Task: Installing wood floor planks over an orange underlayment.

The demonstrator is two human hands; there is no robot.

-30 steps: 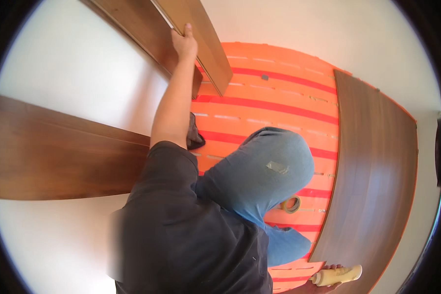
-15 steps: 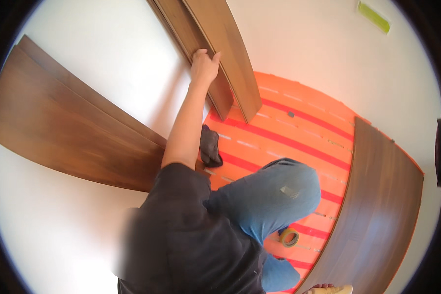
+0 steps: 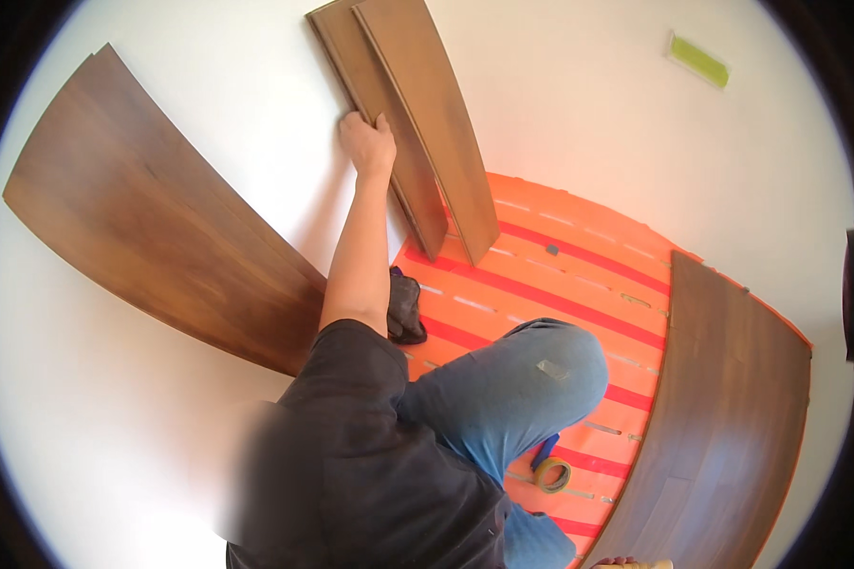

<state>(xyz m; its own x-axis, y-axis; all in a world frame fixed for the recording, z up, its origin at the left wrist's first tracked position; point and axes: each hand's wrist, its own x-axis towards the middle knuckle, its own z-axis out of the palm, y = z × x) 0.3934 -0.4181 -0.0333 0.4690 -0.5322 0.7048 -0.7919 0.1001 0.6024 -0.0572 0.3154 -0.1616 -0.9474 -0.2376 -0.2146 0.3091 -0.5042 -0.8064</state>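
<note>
My left hand is closed round the left edge of the rear of two upright brown planks leaning on the white wall, with a front plank overlapping it at right. My right hand is only partly visible at the bottom edge, holding a cream bottle. A dark cloth lies on the floor near my left forearm. My bent knee in jeans is over the orange, red-striped underlay. Beside it lie a roll of yellowish tape and a blue item, partly hidden.
A wide brown board leans against the left wall. Laid brown flooring covers the right side of the floor along the wall. A green strip is on the far wall. A small grey piece lies on the underlay.
The view has tilted and shifted, bringing the green strip into sight. My left hand has moved to the rear plank's left edge. My right hand and bottle have dropped mostly out of the lower edge.
</note>
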